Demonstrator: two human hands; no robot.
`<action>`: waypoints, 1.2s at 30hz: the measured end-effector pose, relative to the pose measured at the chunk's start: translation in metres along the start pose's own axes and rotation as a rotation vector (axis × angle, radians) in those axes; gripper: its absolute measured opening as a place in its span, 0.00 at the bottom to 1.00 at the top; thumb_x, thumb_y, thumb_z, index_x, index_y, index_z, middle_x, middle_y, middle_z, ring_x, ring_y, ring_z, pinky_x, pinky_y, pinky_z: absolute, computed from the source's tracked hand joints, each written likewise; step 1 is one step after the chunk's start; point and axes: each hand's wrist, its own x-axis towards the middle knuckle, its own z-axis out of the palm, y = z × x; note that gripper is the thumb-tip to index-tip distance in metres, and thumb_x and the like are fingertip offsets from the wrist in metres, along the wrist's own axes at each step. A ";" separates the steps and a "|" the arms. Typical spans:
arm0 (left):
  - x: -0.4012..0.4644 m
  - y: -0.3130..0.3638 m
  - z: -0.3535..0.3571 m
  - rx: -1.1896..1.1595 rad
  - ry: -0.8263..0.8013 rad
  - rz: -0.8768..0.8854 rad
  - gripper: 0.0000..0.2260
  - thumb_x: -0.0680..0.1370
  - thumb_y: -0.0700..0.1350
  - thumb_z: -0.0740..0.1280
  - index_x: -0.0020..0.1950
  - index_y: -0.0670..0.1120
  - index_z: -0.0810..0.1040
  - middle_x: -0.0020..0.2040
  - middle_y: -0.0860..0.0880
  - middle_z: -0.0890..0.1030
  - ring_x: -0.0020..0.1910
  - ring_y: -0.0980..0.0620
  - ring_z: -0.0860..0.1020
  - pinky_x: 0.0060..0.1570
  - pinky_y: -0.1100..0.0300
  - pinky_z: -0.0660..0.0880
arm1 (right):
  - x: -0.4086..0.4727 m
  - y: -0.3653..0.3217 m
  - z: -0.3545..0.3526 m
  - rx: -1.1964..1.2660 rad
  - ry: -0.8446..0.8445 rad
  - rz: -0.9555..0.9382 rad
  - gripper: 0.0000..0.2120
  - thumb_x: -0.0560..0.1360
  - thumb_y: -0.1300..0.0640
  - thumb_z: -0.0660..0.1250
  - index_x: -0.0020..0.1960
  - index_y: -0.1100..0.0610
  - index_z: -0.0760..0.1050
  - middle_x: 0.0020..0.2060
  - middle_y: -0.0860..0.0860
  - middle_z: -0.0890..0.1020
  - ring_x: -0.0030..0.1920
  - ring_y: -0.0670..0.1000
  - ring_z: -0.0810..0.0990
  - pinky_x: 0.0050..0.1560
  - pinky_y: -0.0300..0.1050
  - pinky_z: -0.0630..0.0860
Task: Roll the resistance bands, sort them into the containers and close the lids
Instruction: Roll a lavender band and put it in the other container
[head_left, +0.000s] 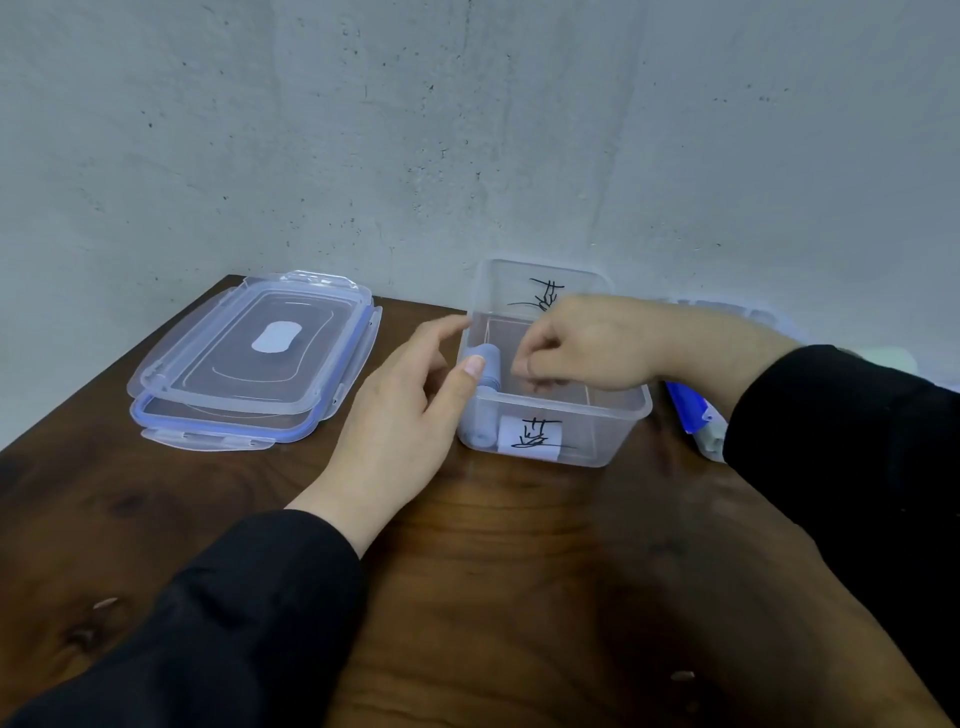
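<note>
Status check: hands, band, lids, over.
Left hand steadying clear container, thumb on rolled blue band inside. Right hand reaching in, fingers curled. Lids stacked left, off.

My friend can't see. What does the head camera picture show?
Two hands reach into a clear container on a wooden table: the left hand touches a rolled blue band inside, the right hand dips in beside it. Two lids lie stacked to the left.
</note>
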 end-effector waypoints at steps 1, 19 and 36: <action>-0.001 0.002 0.000 -0.011 0.031 0.007 0.15 0.81 0.56 0.60 0.67 0.59 0.70 0.40 0.56 0.74 0.43 0.59 0.74 0.43 0.63 0.70 | -0.005 0.000 -0.002 0.017 0.101 0.002 0.12 0.79 0.51 0.63 0.44 0.54 0.84 0.39 0.46 0.85 0.39 0.46 0.81 0.45 0.44 0.77; -0.070 0.135 0.129 0.001 -0.130 0.362 0.22 0.81 0.53 0.60 0.30 0.57 0.55 0.25 0.56 0.60 0.27 0.56 0.65 0.30 0.65 0.61 | -0.217 0.072 0.138 0.442 0.952 0.285 0.20 0.80 0.46 0.62 0.34 0.54 0.74 0.27 0.49 0.74 0.31 0.49 0.74 0.33 0.49 0.71; -0.068 0.143 0.195 0.280 -0.484 0.283 0.17 0.81 0.59 0.56 0.39 0.52 0.74 0.36 0.53 0.75 0.38 0.56 0.74 0.41 0.55 0.75 | -0.257 0.188 0.117 0.584 0.951 0.880 0.19 0.79 0.57 0.60 0.69 0.47 0.67 0.40 0.45 0.76 0.41 0.48 0.74 0.57 0.53 0.74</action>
